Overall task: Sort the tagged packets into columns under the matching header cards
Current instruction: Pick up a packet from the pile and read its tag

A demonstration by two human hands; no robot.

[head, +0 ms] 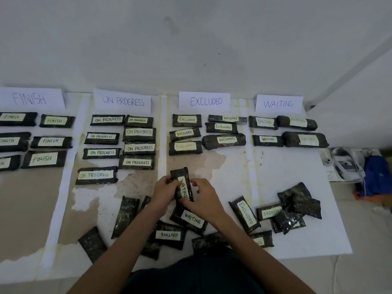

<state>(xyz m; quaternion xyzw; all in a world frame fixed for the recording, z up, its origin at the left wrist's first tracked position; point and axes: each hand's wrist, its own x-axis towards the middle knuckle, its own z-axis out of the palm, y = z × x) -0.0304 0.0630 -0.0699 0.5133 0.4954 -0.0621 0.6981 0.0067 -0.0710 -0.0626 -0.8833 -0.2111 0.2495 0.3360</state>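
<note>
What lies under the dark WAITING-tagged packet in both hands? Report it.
Below the held packet, another dark plastic packet tagged WAITING shows; the right hand hides where they meet.

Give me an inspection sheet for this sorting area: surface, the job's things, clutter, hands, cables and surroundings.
Surface: white paper sheets on the floor, stained and worn in patches.
Job's things: header cards read FINISH, ON PROGRESS, EXCLUDED, WAITING; sorted packets lie in columns under each; unsorted packets lie loose near the person, some tag-down.
Clutter: white gadget and blue bundle beside the paper, at the right.
Hands: left hand and right hand both grip the held packet, tagged WAITING, fingers curled round it.
Cables: nothing seen.
Surroundings: plain white wall behind the cards.
</note>
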